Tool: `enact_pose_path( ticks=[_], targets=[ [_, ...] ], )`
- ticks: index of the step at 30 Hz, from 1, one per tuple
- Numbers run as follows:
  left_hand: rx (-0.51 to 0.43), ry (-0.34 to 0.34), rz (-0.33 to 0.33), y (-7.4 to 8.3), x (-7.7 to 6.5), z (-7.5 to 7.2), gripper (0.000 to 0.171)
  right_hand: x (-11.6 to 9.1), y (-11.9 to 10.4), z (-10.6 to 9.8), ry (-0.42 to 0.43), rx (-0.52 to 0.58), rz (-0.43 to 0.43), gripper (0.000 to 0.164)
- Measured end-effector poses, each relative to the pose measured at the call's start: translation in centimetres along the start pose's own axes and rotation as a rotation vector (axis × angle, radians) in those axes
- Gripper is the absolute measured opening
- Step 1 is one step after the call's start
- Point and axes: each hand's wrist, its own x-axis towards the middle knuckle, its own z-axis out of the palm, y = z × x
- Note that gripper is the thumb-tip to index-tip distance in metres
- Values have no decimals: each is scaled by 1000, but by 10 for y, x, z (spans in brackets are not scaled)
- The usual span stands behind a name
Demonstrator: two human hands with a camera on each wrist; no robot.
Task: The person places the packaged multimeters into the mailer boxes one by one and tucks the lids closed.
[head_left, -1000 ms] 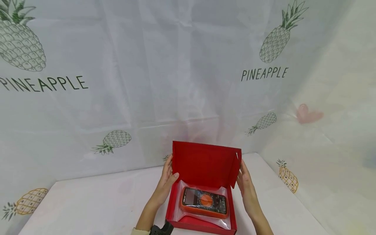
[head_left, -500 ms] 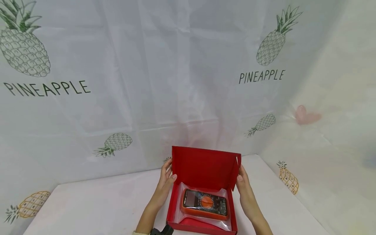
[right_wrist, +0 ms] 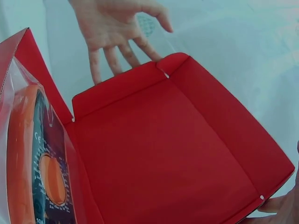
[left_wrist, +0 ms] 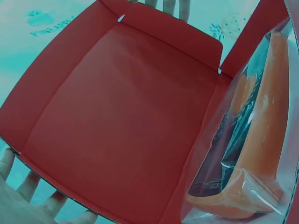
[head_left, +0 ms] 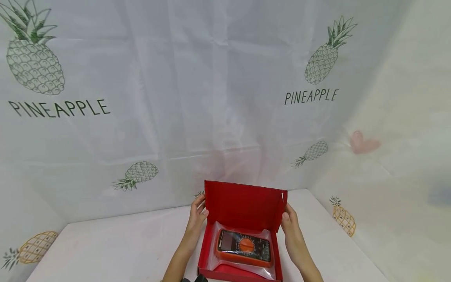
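- Lowered in the head view since one second ago: upper edge of the red lid (head_left: 243, 203), by more than the slight downward drift of the whole scene; closer to the lid's right flap, right hand (head_left: 292, 229), with thumb now at the flap's edge.
- At the lid's left side: left hand (head_left: 196, 221), fingers (right_wrist: 112, 58) spread and nearly straight, tips hidden behind the side flap, thumb held apart.
- At the lid's right side: fingers of the right hand nearly straight, slightly parted, partly hidden behind the flap; contact of thumb with flap not discernible.
- Inside the red box (head_left: 203, 254), open with lid raised at the rear: orange-and-black multimeter (head_left: 244, 249), face up, display to the left, round orange dial (head_left: 246, 245) near the centre.
- Around the multimeter: clear plastic bag (head_left: 258, 271).
- Beneath: white worktop (head_left: 123, 250).
- Behind: pale cloth (head_left: 211, 98), printed with pineapples and the word "PINEAPPLE".
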Motion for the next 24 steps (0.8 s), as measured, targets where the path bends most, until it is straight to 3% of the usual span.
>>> enact_pose_path(
  ticks=[6, 14, 24],
  targets=[
    [-13, 27, -40, 3, 0, -2, 53, -2, -5, 0, 6, -62, 103, 59],
    [-48, 57, -3, 7, -1, -3, 45, 2, -2, -3, 3, -28, 27, 54],
    [-107, 51, -32, 7, -8, 3, 47, -3, -3, -3, 0, -26, 95, 55]
  ],
)
